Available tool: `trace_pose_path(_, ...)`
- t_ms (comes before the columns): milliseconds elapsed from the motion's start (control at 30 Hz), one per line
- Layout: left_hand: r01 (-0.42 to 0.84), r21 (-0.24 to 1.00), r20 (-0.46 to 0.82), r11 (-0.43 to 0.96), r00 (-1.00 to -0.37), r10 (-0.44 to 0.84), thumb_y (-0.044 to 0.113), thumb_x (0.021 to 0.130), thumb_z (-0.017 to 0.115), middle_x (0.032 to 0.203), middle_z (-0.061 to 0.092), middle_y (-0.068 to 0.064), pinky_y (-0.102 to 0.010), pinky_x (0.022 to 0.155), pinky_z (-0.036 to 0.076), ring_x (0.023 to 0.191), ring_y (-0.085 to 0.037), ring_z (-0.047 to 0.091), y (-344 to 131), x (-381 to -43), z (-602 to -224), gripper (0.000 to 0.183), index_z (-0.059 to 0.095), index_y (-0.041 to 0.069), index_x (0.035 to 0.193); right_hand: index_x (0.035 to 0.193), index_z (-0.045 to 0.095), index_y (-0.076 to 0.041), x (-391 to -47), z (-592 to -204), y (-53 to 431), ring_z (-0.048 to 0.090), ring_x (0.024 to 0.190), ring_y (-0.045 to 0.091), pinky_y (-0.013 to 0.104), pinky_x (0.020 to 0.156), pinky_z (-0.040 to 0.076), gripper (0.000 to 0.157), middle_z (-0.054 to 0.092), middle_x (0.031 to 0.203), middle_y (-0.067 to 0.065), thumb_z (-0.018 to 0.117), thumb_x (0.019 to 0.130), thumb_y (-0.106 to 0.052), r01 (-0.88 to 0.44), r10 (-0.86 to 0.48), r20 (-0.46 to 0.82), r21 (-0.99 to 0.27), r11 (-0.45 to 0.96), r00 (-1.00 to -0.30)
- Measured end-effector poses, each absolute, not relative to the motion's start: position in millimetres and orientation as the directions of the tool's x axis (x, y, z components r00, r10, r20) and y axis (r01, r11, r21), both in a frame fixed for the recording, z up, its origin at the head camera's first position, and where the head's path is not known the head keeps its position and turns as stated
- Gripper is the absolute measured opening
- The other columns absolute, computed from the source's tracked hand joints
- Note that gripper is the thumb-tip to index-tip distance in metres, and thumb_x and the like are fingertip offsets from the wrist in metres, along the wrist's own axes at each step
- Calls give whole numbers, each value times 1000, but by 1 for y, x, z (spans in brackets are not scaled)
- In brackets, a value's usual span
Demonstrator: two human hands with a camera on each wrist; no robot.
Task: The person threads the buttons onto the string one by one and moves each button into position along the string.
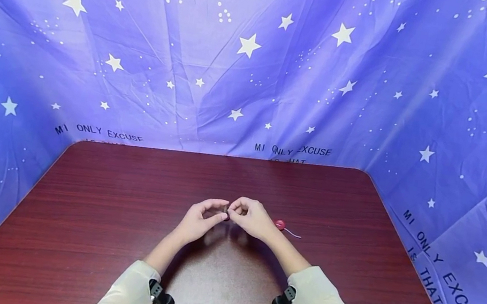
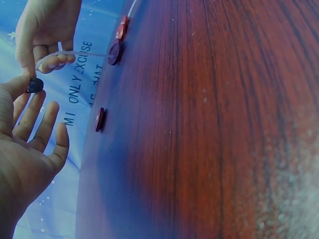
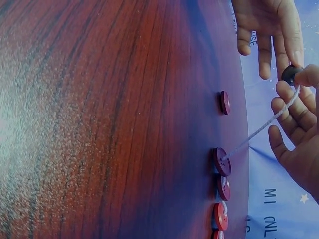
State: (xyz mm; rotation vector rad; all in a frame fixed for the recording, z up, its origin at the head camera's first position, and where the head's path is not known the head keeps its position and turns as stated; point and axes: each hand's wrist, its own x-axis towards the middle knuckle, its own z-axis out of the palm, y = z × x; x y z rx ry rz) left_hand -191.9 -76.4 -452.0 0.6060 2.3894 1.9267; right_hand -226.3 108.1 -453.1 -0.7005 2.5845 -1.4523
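Note:
Above the middle of the table, my left hand (image 1: 197,224) pinches a dark round button (image 3: 290,74) between thumb and finger, its other fingers spread. Close against it, my right hand (image 1: 253,220) pinches the end of a white string (image 3: 266,123) at the button's face; whether the tip is through a hole is hidden by the fingertips. From there the string runs down to a large purple button (image 3: 222,162) on the table. Several red buttons (image 3: 221,217) sit behind that one along the same string. A single dark red button (image 2: 100,120) lies apart from them.
Both hands are over a dark red wood-grain table (image 1: 105,214). A red button (image 1: 280,224) with the string's white tail shows beyond the right wrist. A purple star-printed cloth (image 1: 184,44) hangs around the back and sides.

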Motion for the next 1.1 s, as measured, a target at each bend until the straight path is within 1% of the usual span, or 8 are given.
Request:
trace_pose_path(133,295,941,238,164,-925,296,3,87,63,106,65,-25,-23,76,51,90,-27,64,-76,-192,-453,34,57,-7,118,89,65,-7,-226,-452,108,57,65,8,19,59,45,7,64,71,2,62,86,-13,-336,-436,132,-836,433,-890)
trace_pose_path(233,299,940,243,165,-926,289,3,86,64,105,65,-25,-25,75,52,89,-30,64,-76,-193,-453,34,57,-8,118,90,65,-5,-225,-451,108,62,67,16,20,61,48,10,66,73,8,60,88,-13,-332,-444,130,-848,414,-887)
trace_pose_path(367,300,939,247,167,-928,278,3,86,64,105,66,-25,-33,79,53,91,-36,63,-75,-193,-452,34,58,-8,117,93,66,-4,-226,-451,109,67,73,24,20,65,50,12,69,77,15,59,90,-14,-308,-453,113,-871,384,-884)
trace_pose_path(567,317,931,267,179,-929,257,2,84,66,105,66,-25,-44,82,52,91,-35,64,-74,-190,-449,34,58,-8,115,96,66,0,-227,-453,110,67,71,19,22,66,52,16,69,76,14,58,91,-14,-312,-473,129,-890,332,-872)
trace_pose_path(800,354,898,306,260,-929,209,3,82,68,103,64,-23,-33,76,53,88,-34,63,-72,-189,-448,31,62,-5,112,100,65,6,-229,-454,110,63,78,43,47,73,53,21,67,77,24,57,93,-12,-266,-470,120,-928,259,-875)
trace_pose_path(867,351,892,308,284,-933,186,3,81,69,102,64,-21,-35,76,53,90,-35,62,-71,-192,-453,31,63,-3,111,101,64,9,-228,-451,109,61,80,47,53,75,51,22,66,80,29,57,92,-11,-242,-471,99,-937,253,-877)
trace_pose_path(1000,374,873,337,313,-927,167,9,80,72,101,65,-15,-42,74,51,93,-32,62,-71,-202,-470,31,66,2,109,101,64,11,-219,-435,109,61,82,49,35,71,55,22,66,84,32,58,91,-8,-212,-471,71,-944,253,-879)
trace_pose_path(1100,416,849,372,327,-909,189,13,80,73,102,65,-15,-44,72,51,92,-28,62,-73,-206,-477,32,66,3,110,99,64,11,-212,-425,108,61,83,50,19,65,51,21,66,85,32,59,90,-7,-201,-468,65,-948,247,-881)
